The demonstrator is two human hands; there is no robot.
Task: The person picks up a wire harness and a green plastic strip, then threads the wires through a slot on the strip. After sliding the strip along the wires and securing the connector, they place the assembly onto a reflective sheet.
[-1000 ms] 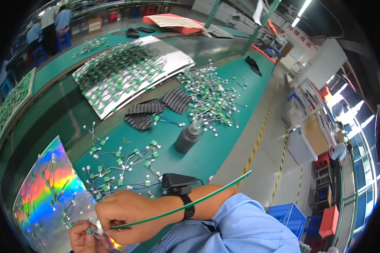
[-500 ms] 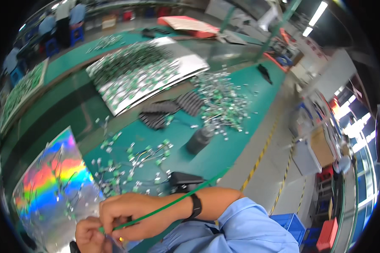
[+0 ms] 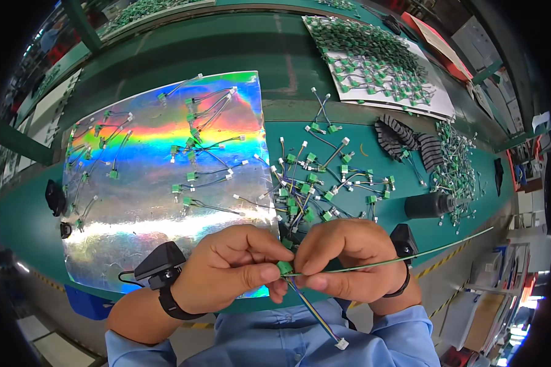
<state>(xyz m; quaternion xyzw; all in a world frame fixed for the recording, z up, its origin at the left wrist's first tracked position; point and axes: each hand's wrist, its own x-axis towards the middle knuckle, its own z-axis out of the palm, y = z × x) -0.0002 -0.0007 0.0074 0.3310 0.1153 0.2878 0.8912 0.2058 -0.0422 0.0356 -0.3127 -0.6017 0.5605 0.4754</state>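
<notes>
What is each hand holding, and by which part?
Left hand: a wired green connector, by its body. Right hand: a thin green strip, near its left end.

The green table (image 3: 26, 211) bears a shiny sheet (image 3: 141, 199), wired connectors (image 3: 312, 178), a bottle (image 3: 425, 206).

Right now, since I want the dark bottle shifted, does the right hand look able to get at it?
Probably yes: the dark bottle is ahead and to the right of the right hand, with nothing apparently blocking the way. But the fingers hold a thin green strip, so likely need freeing first.
</notes>
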